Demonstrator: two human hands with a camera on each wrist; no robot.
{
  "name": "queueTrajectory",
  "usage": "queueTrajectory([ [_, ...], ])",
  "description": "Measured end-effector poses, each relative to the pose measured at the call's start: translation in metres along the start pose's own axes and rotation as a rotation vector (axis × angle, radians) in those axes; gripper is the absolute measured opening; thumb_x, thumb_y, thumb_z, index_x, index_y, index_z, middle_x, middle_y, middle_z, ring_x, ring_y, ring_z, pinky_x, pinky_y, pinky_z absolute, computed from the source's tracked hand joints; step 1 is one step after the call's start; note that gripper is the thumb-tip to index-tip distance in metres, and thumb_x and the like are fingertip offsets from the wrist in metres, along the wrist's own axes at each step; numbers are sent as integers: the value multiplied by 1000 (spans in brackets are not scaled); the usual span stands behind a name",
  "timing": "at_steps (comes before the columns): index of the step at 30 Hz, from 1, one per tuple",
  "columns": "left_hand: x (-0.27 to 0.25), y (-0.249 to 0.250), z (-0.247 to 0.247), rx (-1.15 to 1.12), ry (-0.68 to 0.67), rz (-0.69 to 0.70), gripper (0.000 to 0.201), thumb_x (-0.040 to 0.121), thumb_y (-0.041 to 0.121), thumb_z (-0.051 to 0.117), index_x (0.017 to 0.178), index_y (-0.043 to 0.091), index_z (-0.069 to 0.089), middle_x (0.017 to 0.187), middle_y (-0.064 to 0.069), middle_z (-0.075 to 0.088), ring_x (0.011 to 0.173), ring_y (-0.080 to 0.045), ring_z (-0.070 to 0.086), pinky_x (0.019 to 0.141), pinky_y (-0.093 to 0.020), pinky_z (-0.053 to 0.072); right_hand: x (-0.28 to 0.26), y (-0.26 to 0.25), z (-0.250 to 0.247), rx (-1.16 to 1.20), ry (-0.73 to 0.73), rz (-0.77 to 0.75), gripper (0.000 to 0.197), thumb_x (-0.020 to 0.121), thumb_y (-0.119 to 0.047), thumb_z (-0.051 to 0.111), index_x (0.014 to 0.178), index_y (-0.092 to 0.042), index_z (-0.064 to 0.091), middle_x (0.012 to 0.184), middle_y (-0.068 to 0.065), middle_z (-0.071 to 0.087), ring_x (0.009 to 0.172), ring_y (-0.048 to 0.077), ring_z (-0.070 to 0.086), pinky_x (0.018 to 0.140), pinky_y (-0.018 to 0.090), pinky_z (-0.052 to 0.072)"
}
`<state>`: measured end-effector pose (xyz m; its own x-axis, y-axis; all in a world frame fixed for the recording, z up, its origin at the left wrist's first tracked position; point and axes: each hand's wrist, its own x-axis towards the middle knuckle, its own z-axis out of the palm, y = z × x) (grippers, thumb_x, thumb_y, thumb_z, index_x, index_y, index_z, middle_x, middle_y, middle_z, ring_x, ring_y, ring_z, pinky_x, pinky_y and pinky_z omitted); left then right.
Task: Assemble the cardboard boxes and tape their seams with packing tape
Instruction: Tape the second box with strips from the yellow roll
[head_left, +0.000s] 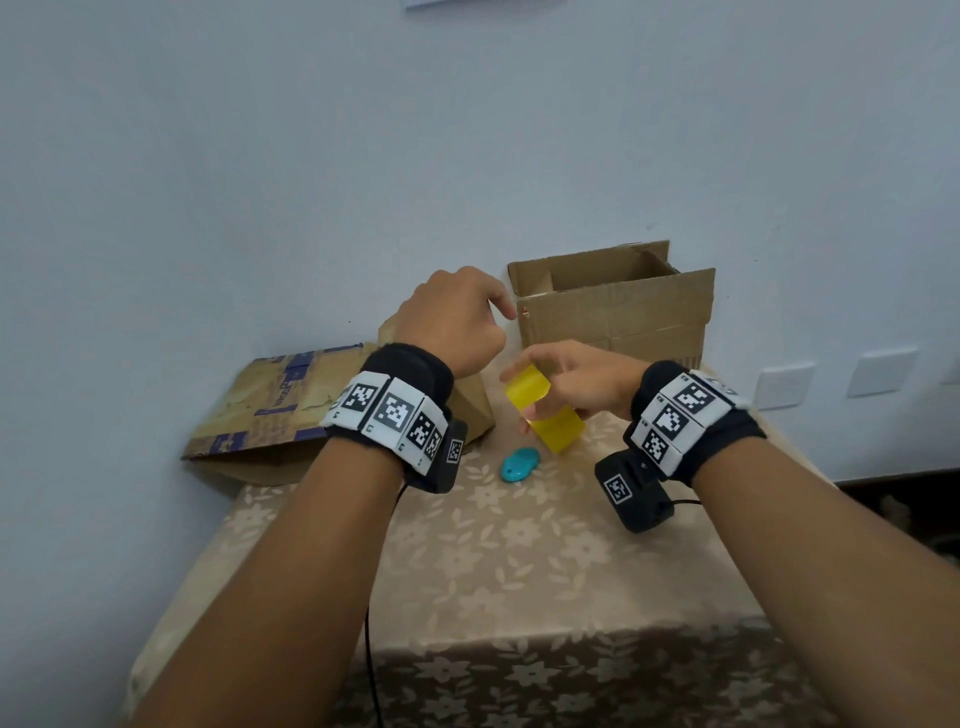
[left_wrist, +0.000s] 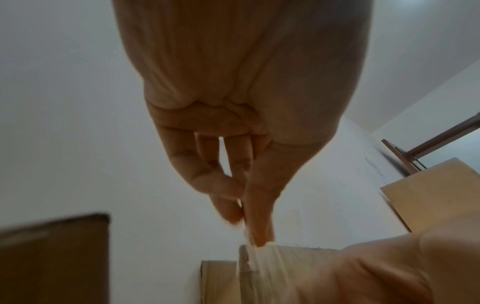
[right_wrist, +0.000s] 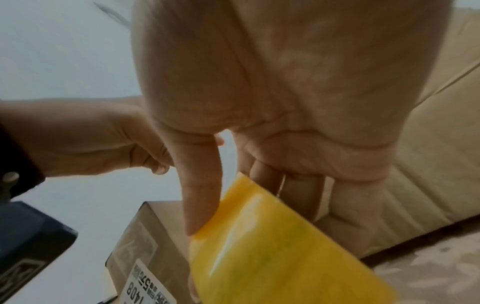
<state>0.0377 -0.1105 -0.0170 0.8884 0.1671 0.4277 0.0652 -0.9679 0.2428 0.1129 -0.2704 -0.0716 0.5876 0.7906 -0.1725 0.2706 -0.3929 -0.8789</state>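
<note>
The yellow packing tape roll (head_left: 545, 408) is held above the far middle of the table (head_left: 519, 571), and the right hand (head_left: 576, 382) grasps it with fingers curled over its top. Left of it, the left hand (head_left: 457, 322) is raised, thumb and fingers drawn together. An open cardboard box (head_left: 618, 312) stands at the table's far right corner with its flaps up, against the wall. A flattened cardboard box (head_left: 270, 410) with blue print lies over the far left edge. A small teal object (head_left: 520, 464) lies on the floral cloth just near of the roll.

From the left wrist, the left hand (left_wrist: 246, 127) pinches the end of a clear tape strip (left_wrist: 262, 265) between thumb and fingertips (left_wrist: 259, 232); the strip runs down toward the right hand (left_wrist: 389, 271). Cardboard (left_wrist: 221, 281) shows behind, blurred.

From the right wrist, the right hand (right_wrist: 285, 102) grips the tape roll (right_wrist: 272, 246), forefinger (right_wrist: 200, 195) laid along its edge. The left hand (right_wrist: 103, 139) is at the left, fingers curled. A box with a printed label (right_wrist: 145, 246) sits below.
</note>
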Motion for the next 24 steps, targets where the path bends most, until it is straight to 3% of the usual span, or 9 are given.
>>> queueTrajectory([
  [2, -1, 4, -1, 15, 10, 36, 38, 83, 6, 69, 88, 44, 67, 82, 13, 70, 92, -15, 67, 79, -39, 56, 1, -1, -1, -59, 15, 28, 42, 95, -5, 67, 129, -30, 59, 96, 1, 80, 117, 27, 67, 102, 49, 51],
  [6, -3, 7, -1, 55, 44, 75, 37, 87, 7, 65, 105, 39, 71, 88, 12, 72, 89, -17, 67, 79, -43, 57, -1, -5, 0, -139, 32, 50, 35, 96, -7, 60, 124, -28, 63, 91, -1, 80, 117, 20, 62, 94, 42, 48],
  [8, -3, 8, -4, 64, 71, 95, 39, 86, 8, 62, 110, 39, 65, 83, 11, 70, 86, -17, 66, 76, -43, 56, -2, -4, 1, -118, 68, 27, 30, 98, -5, 57, 122, -21, 65, 98, 6, 80, 105, 17, 67, 81, 33, 50],
  [10, -1, 6, -5, 40, 78, 91, 41, 85, 7, 61, 112, 37, 60, 80, 11, 69, 85, -16, 65, 74, -42, 54, 0, -1, 1, -38, 116, -26, 24, 99, 1, 54, 117, -8, 67, 110, 17, 74, 80, 19, 74, 69, 27, 56],
  [12, 0, 2, -3, 10, 57, 63, 41, 87, 7, 59, 116, 37, 55, 83, 9, 69, 86, -18, 64, 75, -43, 54, 3, 5, 2, 56, 100, -57, 22, 101, 3, 52, 116, -4, 66, 108, 23, 70, 66, 23, 74, 70, 31, 60],
  [16, 1, -9, 7, -56, -1, 43, 52, 91, 3, 62, 132, 34, 53, 89, 10, 68, 87, -16, 63, 79, -37, 51, 3, 13, 3, 201, -64, -34, 18, 100, 3, 59, 115, -6, 60, 103, 33, 72, 76, 33, 75, 77, 42, 64],
  [19, 4, -14, 10, -86, 15, 62, 52, 90, 0, 66, 132, 30, 59, 88, 10, 67, 83, -14, 61, 86, -39, 53, 0, 12, -4, 263, -78, -62, 20, 96, 8, 63, 109, -6, 56, 100, 34, 70, 77, 38, 75, 75, 45, 65],
  [22, 4, -16, 16, -97, 44, 70, 47, 91, 1, 69, 129, 28, 63, 90, 9, 68, 84, -13, 62, 89, -40, 54, -5, 12, -11, 235, -80, -55, 27, 95, 6, 66, 116, -8, 56, 106, 34, 71, 79, 37, 76, 72, 42, 63],
  [24, 3, -16, 18, -132, 53, 78, 51, 91, 1, 67, 134, 27, 60, 95, 7, 70, 84, -13, 61, 90, -41, 53, -7, 12, -14, 248, -70, -53, 30, 94, 4, 68, 120, -7, 58, 108, 33, 72, 84, 38, 76, 78, 46, 64],
])
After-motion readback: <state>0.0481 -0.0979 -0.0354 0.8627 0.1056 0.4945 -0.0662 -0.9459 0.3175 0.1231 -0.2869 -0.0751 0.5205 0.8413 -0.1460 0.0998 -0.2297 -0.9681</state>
